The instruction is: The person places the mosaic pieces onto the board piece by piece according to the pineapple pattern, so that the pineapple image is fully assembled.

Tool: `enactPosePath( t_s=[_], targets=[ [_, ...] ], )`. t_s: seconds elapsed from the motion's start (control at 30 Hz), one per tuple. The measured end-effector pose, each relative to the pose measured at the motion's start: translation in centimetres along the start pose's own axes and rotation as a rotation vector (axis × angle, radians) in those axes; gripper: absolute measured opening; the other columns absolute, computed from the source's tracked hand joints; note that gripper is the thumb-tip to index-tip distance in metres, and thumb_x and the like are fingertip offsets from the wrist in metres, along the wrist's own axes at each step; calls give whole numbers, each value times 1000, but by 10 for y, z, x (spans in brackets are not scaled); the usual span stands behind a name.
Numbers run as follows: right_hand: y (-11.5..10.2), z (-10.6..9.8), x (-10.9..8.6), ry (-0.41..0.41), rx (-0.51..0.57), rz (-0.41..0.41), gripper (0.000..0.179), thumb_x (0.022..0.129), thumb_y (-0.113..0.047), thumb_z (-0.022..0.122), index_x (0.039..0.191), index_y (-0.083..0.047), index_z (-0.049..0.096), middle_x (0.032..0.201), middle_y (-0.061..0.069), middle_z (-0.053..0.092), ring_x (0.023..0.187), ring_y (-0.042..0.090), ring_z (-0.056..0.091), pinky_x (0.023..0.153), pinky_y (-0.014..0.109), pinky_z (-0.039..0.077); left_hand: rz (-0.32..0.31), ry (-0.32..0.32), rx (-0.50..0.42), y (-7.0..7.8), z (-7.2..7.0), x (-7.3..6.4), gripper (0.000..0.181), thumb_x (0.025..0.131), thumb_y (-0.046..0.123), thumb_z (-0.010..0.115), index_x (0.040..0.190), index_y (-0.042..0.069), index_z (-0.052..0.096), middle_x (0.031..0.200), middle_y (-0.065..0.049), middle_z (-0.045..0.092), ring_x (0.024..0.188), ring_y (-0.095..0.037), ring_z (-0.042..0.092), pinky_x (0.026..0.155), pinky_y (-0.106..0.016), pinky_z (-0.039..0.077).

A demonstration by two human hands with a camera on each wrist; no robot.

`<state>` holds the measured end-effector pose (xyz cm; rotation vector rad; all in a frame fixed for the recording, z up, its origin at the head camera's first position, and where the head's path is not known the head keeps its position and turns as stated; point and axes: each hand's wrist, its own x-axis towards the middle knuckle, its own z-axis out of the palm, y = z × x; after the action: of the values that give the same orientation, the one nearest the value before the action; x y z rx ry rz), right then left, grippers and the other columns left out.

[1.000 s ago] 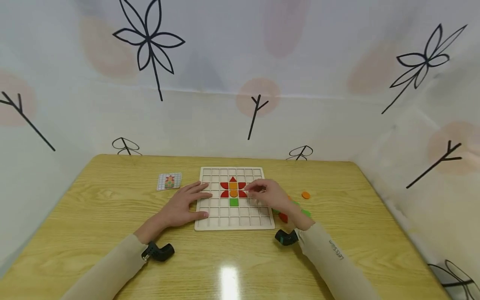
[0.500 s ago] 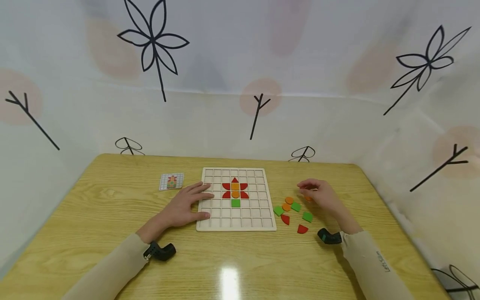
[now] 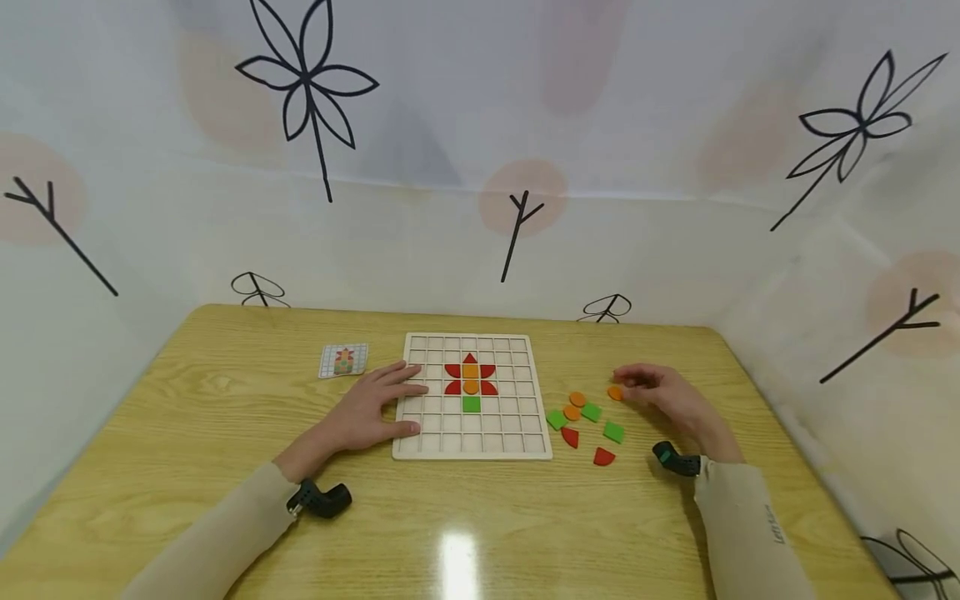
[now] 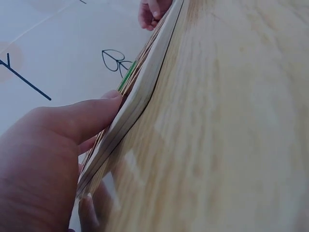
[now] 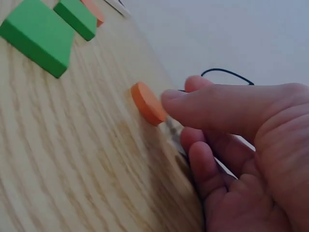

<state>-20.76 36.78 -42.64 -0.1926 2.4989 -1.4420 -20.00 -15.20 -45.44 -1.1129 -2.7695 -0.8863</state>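
Note:
My left hand [image 3: 367,408] rests on the left side of a pale wooden grid board [image 3: 435,446], fingers spread over its squares. The thumb [image 4: 94,116] lies on the board's edge in the left wrist view. On the board, several red pieces, an orange square [image 3: 470,372], an orange disc [image 3: 470,387] and a green square [image 3: 471,404] form a figure. At the right, my right hand [image 3: 671,404] is beside a loose orange disc [image 5: 146,104] on the table. Its thumb tip is at the disc's edge, perhaps touching; the fingers are loosely bent and hold nothing.
Between board and right hand lie loose green squares [image 3: 613,432], orange discs [image 3: 577,399] and red quarter-round pieces [image 3: 603,457]. A small card [image 3: 343,361] with a printed figure is left of the board. A patterned cloth [image 3: 420,250] hangs behind the wooden table [image 3: 397,533].
My right hand has left the board for the right side of the table, then shifted slightly further right, uncovering the orange disc beside it. My left hand has stayed on the board.

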Motion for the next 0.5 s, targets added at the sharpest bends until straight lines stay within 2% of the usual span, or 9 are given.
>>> enactPosePath(
  t_s=[0.23, 0.5],
  targets=[
    [-4, -4, -3, -59, 3, 9, 51, 94, -13, 71, 136, 9, 53, 136, 27, 54, 106, 12, 55, 85, 20, 50, -12, 2, -24, -1, 1, 2, 58, 87, 48, 73, 137, 19, 64, 156, -4, 40, 147, -32, 28, 114, -62, 23],
    [-7, -3, 1, -38, -108, -3, 39, 92, -14, 73, 126, 5, 65, 123, 20, 62, 97, 15, 55, 79, 22, 50, -21, 12, -47, 1, -2, 2, 56, 87, 45, 75, 135, 17, 65, 155, -7, 42, 146, -35, 28, 113, -63, 23]
  ],
)
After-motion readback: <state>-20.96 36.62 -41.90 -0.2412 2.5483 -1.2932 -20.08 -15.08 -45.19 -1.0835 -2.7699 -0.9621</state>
